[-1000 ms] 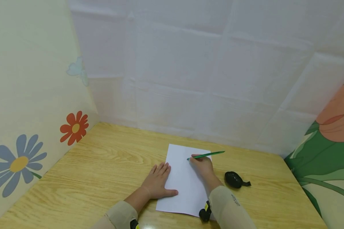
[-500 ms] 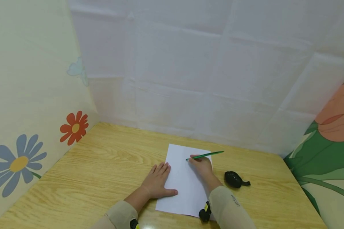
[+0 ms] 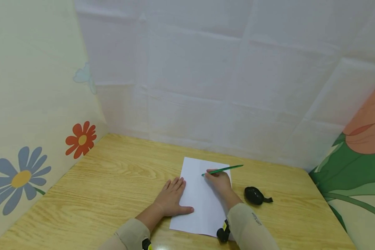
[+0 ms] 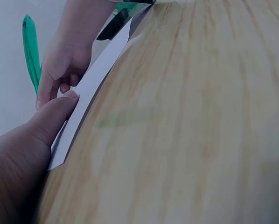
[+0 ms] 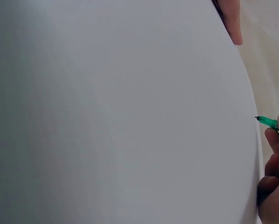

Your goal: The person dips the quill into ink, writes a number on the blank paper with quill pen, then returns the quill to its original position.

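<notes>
A white sheet of paper lies on the wooden table. My left hand rests spread along its left edge, thumb on the paper. In my right hand, thumb and fingers pinch a green pen near its tip, over the upper part of the sheet. The pen slants with its rear end to the right. The right wrist view has the pen's dark point beside the paper's curved outline; whether it touches the sheet I cannot tell. No clear marks show on the paper. The left wrist view also shows the pen, upright.
A black rounded object with a short tail lies on the table to the right of my right forearm. A white sheet of cloth hangs behind the table. Flower-patterned panels stand on both sides.
The pen tip and my right fingers have shifted slightly left and toward me over the paper. My left hand and the sheet stay in place.
</notes>
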Tool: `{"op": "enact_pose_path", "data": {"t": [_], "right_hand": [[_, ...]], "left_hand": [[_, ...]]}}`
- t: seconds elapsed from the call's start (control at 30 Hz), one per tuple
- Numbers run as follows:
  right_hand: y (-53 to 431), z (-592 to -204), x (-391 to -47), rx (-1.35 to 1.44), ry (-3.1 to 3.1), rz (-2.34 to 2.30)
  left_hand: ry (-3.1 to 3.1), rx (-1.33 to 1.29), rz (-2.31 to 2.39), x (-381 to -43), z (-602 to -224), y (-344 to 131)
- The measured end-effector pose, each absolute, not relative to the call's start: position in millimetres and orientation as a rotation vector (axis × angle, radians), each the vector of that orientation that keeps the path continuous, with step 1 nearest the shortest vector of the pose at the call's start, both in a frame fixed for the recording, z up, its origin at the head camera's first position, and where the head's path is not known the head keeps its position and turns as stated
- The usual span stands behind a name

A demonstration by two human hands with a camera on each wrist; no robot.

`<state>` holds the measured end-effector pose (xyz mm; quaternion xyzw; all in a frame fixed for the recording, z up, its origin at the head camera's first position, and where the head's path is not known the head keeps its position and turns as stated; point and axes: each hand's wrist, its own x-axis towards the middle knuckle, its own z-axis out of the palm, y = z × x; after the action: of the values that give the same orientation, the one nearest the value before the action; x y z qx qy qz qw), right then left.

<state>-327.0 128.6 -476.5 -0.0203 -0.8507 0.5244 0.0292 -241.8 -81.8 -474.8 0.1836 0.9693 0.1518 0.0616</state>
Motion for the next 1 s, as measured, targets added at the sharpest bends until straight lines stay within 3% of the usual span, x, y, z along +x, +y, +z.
{"op": "enact_pose_path", "data": {"t": [1.0], "right_hand": [[124.0, -471.6, -319.1, -0.041, -2.734, 1.646]], "left_hand": [[2.941, 0.57, 0.471, -247.4, -485.6, -82.8]]}}
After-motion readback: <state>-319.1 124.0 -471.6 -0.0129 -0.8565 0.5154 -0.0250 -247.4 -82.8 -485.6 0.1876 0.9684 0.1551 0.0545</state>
